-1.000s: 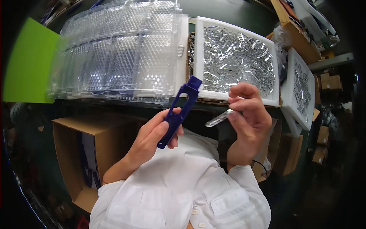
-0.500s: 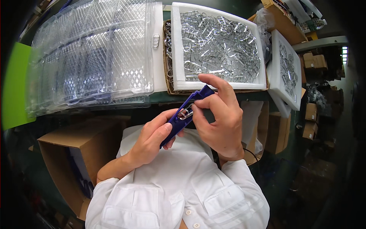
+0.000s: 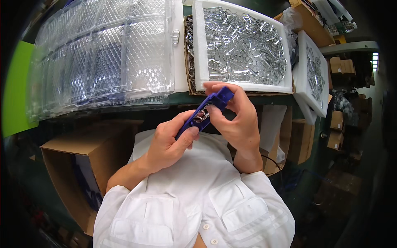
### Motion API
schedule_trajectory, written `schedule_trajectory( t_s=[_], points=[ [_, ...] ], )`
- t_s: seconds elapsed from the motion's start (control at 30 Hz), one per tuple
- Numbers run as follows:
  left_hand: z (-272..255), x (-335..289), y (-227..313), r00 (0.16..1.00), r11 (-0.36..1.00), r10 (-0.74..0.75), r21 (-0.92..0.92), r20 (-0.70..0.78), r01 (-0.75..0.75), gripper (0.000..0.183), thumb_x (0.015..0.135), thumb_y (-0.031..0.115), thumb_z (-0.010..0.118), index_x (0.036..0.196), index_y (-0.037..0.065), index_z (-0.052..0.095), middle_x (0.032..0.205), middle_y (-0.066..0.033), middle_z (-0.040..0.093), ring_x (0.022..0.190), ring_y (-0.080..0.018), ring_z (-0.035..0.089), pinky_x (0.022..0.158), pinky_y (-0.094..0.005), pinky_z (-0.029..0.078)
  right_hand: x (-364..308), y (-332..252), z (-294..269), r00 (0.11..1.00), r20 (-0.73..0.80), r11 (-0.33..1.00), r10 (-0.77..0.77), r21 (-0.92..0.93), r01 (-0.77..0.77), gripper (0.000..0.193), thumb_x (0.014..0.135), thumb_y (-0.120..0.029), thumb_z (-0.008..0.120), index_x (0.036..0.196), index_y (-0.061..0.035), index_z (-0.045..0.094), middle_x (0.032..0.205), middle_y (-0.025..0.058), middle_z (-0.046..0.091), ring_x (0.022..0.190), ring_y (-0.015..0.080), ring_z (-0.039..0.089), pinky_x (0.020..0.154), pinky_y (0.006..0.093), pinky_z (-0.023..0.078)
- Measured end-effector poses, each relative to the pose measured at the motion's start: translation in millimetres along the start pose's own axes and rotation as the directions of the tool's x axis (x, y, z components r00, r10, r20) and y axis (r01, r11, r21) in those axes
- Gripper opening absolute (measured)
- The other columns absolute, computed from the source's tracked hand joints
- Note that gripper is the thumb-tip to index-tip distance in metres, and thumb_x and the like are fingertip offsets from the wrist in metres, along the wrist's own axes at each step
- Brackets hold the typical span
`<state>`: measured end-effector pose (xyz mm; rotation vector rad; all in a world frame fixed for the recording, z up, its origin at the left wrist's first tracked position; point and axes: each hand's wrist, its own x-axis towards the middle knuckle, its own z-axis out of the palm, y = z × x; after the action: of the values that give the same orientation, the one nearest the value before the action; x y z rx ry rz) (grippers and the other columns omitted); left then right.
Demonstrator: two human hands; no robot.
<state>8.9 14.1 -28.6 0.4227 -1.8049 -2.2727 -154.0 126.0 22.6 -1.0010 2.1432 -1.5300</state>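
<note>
A long dark-blue plastic part (image 3: 223,94) with an opening in its middle is held slantwise in front of my chest. My left hand (image 3: 167,140) grips its lower end between thumb and fingers. Inside the opening sits a shiny bent-wire metal clip (image 3: 202,115). My right hand (image 3: 240,122) is closed round the upper end, its thumb pressing at the clip and its fingers behind the part. The thumb partly covers the clip, so how it is seated cannot be made out.
Beyond my hands stands a white foam tray (image 3: 201,49) full of loose metal clips (image 3: 248,45). Stacked clear plastic trays (image 3: 144,62) lie to its left, near a single clip (image 3: 176,37). A second foam tray (image 3: 304,78) leans at right. An open cardboard box (image 3: 70,142) is at lower left.
My right thumb has moved from pinching at the clip to pressing into the opening, and the right fingers have wrapped behind the upper end. The blue part has turned slightly.
</note>
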Motion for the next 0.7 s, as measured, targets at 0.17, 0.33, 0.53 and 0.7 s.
schedule_trajectory(
  t_s=[0.17,0.33,0.53,0.7],
  points=[
    [7.7,12.9,5.2,0.998,0.996,-0.051,0.069,-0.046,0.054,0.025,0.104,0.01,0.062,0.125,-0.004,0.066,0.079,-0.0072,0.068,0.067,-0.0125,0.068,0.062,-0.0287,0.054,-11.2,21.7,2.8,0.998,0.03,0.991,0.053,0.119,-0.056,0.028,0.085,0.001,0.076,0.11,-0.0013,0.064,0.096,0.009,0.072,0.087,0.0173,0.074,0.078,0.0308,0.058],
    [11.3,13.7,4.1,0.991,0.99,-0.107,0.083,-0.077,0.113,0.019,0.104,0.011,0.064,0.115,-0.002,0.072,0.074,-0.0035,0.067,0.066,-0.0093,0.065,0.061,-0.0268,0.054,-22.8,20.4,3.5,0.998,0.055,1.0,0.009,0.013,-0.009,0.029,0.084,0.011,0.072,0.107,-0.0022,0.059,0.103,0.0076,0.07,0.093,0.013,0.069,0.084,0.0279,0.057],
    [6.3,24.9,-1.0,0.966,0.967,-0.252,0.03,-0.064,0.254,0.024,0.103,0.015,0.068,0.121,0.0,0.072,0.076,-0.0013,0.068,0.066,-0.0069,0.063,0.06,-0.0254,0.053,-13.1,30.0,2.1,0.995,0.087,0.998,0.051,-0.039,-0.048,0.029,0.085,0.011,0.073,0.107,-0.0024,0.059,0.103,0.0073,0.07,0.092,0.0124,0.069,0.081,0.0278,0.057],
    [-4.2,19.8,24.7,0.987,0.997,-0.064,0.045,0.148,0.058,0.046,0.107,0.016,0.059,0.147,-0.005,0.053,0.115,-0.0116,0.069,0.1,-0.0151,0.067,0.082,-0.0283,0.057,-8.3,34.8,-8.4,1.0,0.009,0.917,-0.013,0.399,0.009,0.028,0.088,0.013,0.071,0.111,-0.0006,0.062,0.106,0.01,0.071,0.097,0.0158,0.07,0.086,0.0308,0.056]
  ],
)
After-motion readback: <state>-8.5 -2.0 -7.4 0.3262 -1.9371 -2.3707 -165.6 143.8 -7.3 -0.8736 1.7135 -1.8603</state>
